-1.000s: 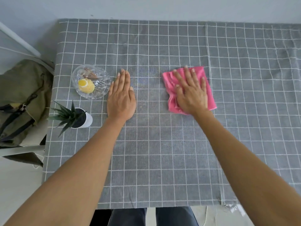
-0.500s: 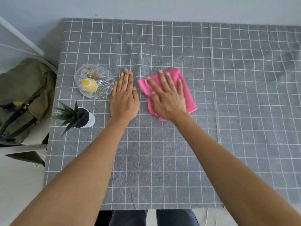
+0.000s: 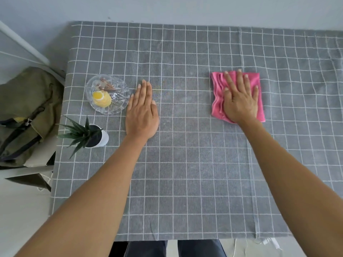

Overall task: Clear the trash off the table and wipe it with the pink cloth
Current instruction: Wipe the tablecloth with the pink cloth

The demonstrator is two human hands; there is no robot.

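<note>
right hand (image 3: 240, 101) flat, fingers spread, pressing cloth (image 3: 217, 97) on table (image 3: 185, 173) right of centre; left hand (image 3: 142, 112) flat, empty; soft, light, likely to bunch, best held under whole palm.

Glass dish (image 3: 107, 97): clear cut glass, sitting near the left edge of the checked cloth, holding a yellow lump (image 3: 101, 98) toward its near side and some thin brownish pieces (image 3: 106, 85) toward its far side; what these are is not clear. Potted plant (image 3: 84, 135): small, with dark green spiky leaves in a white pot, standing just in front of the dish at the left edge. Bag (image 3: 24, 115): olive green with dark straps, lying on a pale seat beside the counter's left side. Wall (image 3: 167, 8): plain pale blue-grey, running behind.
</note>
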